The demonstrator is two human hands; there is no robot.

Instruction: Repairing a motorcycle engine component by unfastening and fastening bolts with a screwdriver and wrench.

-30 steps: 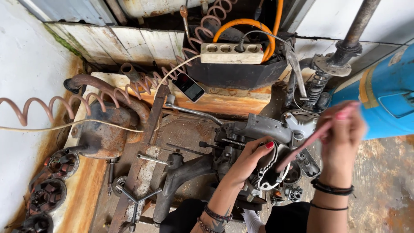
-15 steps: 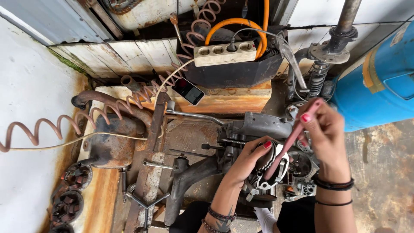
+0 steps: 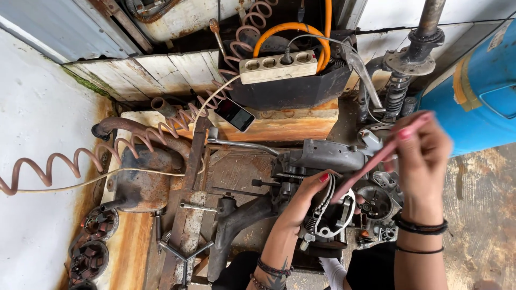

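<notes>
My left hand (image 3: 305,197) grips a grey metal engine part (image 3: 330,221) with springs and a round opening, held low over a cluttered workbench (image 3: 236,172). My right hand (image 3: 422,153) holds a thin pink tool (image 3: 379,158) at its upper end. The tool slants down to the left, and its tip rests on the metal part beside my left fingers. Dark bracelets circle both wrists.
A blue barrel (image 3: 478,91) stands at right. At the back are a white power strip (image 3: 278,66), an orange hose (image 3: 293,29), a phone (image 3: 234,114) and a coiled pink air hose (image 3: 80,161). A rusty tank (image 3: 141,180), more grey engine parts (image 3: 328,156) and loose wrenches lie on the bench.
My right hand has shifted with the pink tool, whose tip still meets the metal part. My left hand keeps its grip. The view has moved slightly.
</notes>
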